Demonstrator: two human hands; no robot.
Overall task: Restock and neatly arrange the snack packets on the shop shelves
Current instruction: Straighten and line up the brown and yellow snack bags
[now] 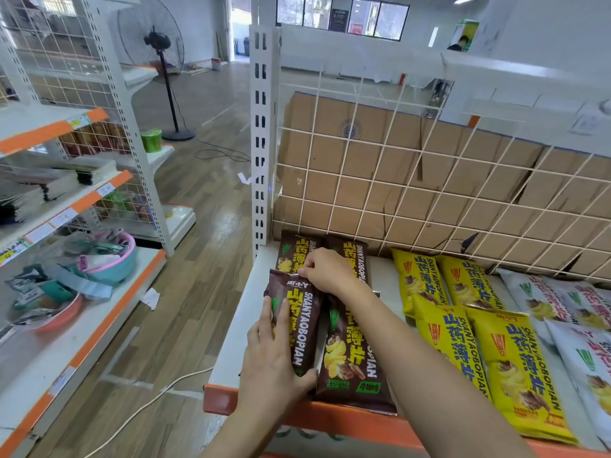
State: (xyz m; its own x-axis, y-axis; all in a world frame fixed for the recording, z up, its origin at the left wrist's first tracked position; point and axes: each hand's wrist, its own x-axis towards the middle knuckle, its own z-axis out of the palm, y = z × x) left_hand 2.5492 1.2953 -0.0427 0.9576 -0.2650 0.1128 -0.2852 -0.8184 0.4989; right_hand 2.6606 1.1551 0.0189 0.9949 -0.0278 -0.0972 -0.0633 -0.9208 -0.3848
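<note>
Your hands both hold one brown packet (305, 322) in the head view. Your left hand (276, 355) grips its lower end, fingers on the face and thumb tucked under the near edge, while your right hand (327, 272) pinches its top seam. The packet sits tilted up near the front left corner of the shelf (228, 352), beside three other brown packets (355, 361) that lie flat.

To do this well, you should probably lay it flat, square it with its right-hand neighbour and line its bottom end up with the orange front edge, without overlap. Yellow packets (463, 328) and white packets (562, 305) run in rows toward the right edge, with the wire grid (396, 180) along the back.

On the shelving to your left, a teal basin (115, 269) holds a jumble of small items, and a pink bowl (62, 317) holds crumpled wrappers. What those items are I cannot tell.
</note>
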